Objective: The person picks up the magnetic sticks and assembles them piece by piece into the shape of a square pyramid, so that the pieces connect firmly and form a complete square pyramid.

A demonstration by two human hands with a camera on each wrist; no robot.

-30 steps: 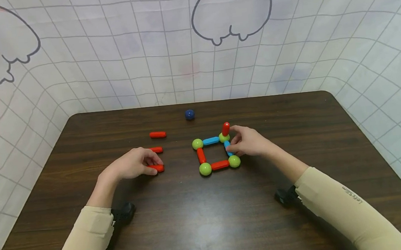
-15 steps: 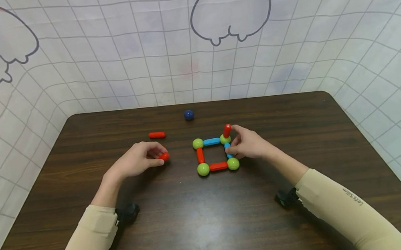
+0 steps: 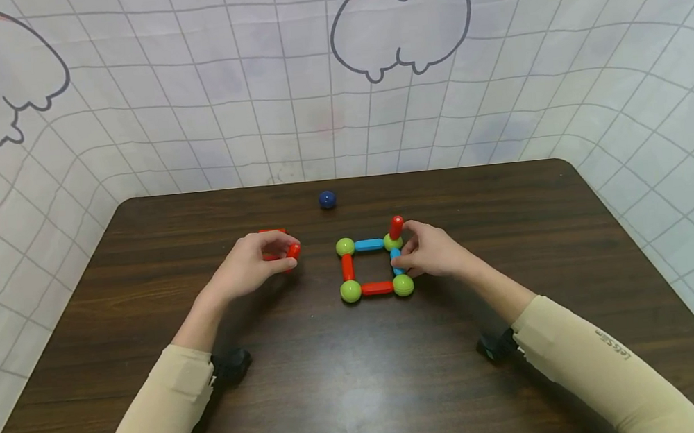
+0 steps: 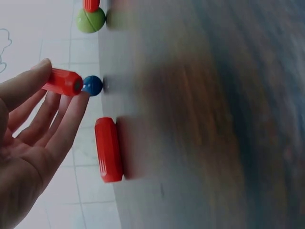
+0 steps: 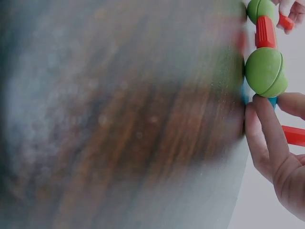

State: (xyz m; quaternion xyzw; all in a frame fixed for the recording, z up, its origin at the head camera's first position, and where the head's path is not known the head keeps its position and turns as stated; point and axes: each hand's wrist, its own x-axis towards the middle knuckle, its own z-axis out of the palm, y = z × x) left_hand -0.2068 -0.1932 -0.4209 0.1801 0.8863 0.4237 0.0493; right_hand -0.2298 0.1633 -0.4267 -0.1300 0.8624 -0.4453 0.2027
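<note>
In the left wrist view my left hand (image 4: 35, 138) pinches a red rod (image 4: 66, 82) between thumb and fingers, raised off the table. A square of green balls and rods lies at mid-table, with red rods (image 3: 377, 288) at its front and left and blue rods (image 3: 369, 245) at its back and right. My right hand (image 3: 428, 249) pinches the right-hand blue rod (image 3: 396, 260) between two green balls, the front one (image 3: 403, 285) showing whole. Another red rod (image 3: 396, 227) stands up from the back-right green ball (image 3: 390, 242).
Behind my left hand another red rod (image 3: 272, 231) lies on the table, partly covered by the fingers. A dark blue ball (image 3: 327, 199) sits near the far edge of the brown table (image 3: 350, 383). A white patterned cloth (image 3: 283, 76) rises behind.
My left hand has picked up the nearest red rod and carried it up and to the right, tilting it more upright. The right hand stays on the blue rod; the square has turned slightly.
</note>
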